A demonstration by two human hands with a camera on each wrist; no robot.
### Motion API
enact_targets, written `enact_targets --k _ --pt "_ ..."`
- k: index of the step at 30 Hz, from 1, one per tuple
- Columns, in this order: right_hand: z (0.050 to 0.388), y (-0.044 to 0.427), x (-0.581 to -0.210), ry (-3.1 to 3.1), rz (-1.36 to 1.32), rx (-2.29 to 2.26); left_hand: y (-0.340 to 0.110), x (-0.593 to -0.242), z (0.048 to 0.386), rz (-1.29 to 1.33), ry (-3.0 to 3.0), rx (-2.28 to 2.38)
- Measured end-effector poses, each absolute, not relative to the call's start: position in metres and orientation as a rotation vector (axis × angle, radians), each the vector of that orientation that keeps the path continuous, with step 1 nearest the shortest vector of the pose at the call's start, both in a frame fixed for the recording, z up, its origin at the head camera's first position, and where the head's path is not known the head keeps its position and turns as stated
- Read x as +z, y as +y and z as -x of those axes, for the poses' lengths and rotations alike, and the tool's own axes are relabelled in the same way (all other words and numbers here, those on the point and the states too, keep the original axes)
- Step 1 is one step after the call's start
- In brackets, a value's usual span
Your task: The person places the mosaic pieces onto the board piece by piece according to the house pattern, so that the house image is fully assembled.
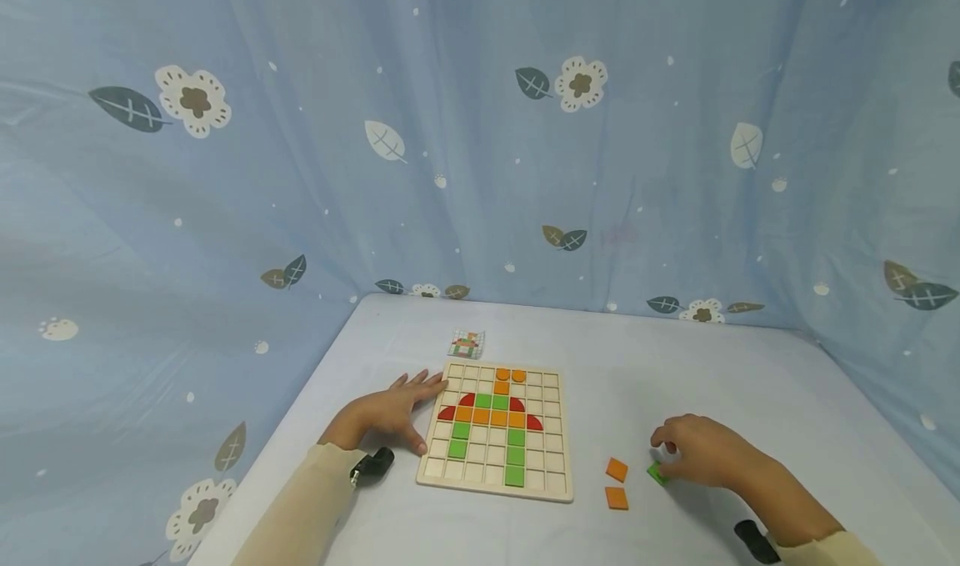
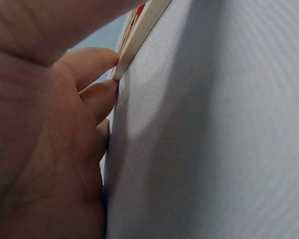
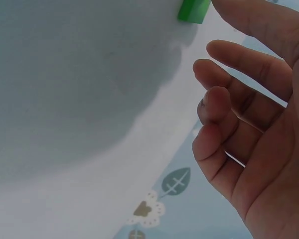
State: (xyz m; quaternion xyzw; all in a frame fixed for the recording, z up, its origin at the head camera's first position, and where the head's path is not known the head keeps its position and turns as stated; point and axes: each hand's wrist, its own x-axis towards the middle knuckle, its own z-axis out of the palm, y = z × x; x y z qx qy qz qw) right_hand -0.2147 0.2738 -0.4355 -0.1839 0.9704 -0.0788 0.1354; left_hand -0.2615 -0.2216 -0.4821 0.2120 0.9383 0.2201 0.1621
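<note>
A wooden grid board (image 1: 495, 493) lies on the white table with orange, green and red pieces set into some cells. My left hand (image 1: 390, 412) rests at the board's left side, fingers spread, with its fingertips touching the wooden edge (image 2: 134, 47). To the right of the board, my right hand (image 1: 701, 451) hovers over a loose green square tile (image 1: 656, 473), thumb closest to it. In the right wrist view, the fingers bend loosely with a gap between thumb and fingers, and the green tile (image 3: 193, 11) sits by the thumb tip.
Two loose orange square tiles, an upper one (image 1: 617, 469) and a lower one (image 1: 617, 498), lie between the board and my right hand. Behind the board is a small pattern card (image 1: 467, 343). A blue printed curtain (image 1: 480, 182) hangs around the table's back and sides.
</note>
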Motion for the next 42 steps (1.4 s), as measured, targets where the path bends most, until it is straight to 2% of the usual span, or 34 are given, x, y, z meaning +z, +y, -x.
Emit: enact_targets --k 42 --pt "0.210 0.267 -0.444 2.772 0.535 -0.246 -0.221 -0.481 0.262 -0.599 2.668 0.659"
